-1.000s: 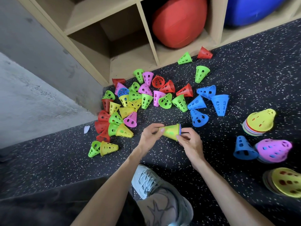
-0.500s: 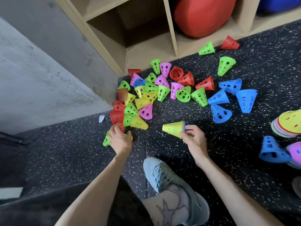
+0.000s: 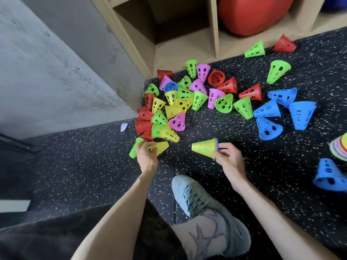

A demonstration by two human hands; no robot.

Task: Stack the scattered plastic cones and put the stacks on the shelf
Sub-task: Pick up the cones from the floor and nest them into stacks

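My right hand [image 3: 228,159] grips the wide end of a short cone stack [image 3: 204,147], yellow on the outside, held sideways with its tip pointing left. My left hand [image 3: 147,155] closes its fingers on a yellow cone [image 3: 161,146] lying at the near edge of the pile, beside a green cone [image 3: 134,150]. Several loose red, green, yellow, pink and blue cones [image 3: 189,102] lie scattered on the dark speckled floor in front of the wooden shelf [image 3: 185,51]. Blue cones [image 3: 268,128] cluster to the right.
A red ball [image 3: 253,14] fills one shelf compartment; the compartment to its left is open. A flat multicoloured stack [image 3: 339,149] and a blue cone [image 3: 328,175] sit at the right edge. My grey shoe [image 3: 199,201] is below. A concrete wall [image 3: 56,72] rises at left.
My left hand let go of the stack, reached left to the near edge of the pile and closed on a yellow cone. The right hand kept the stack. The view shifted left.
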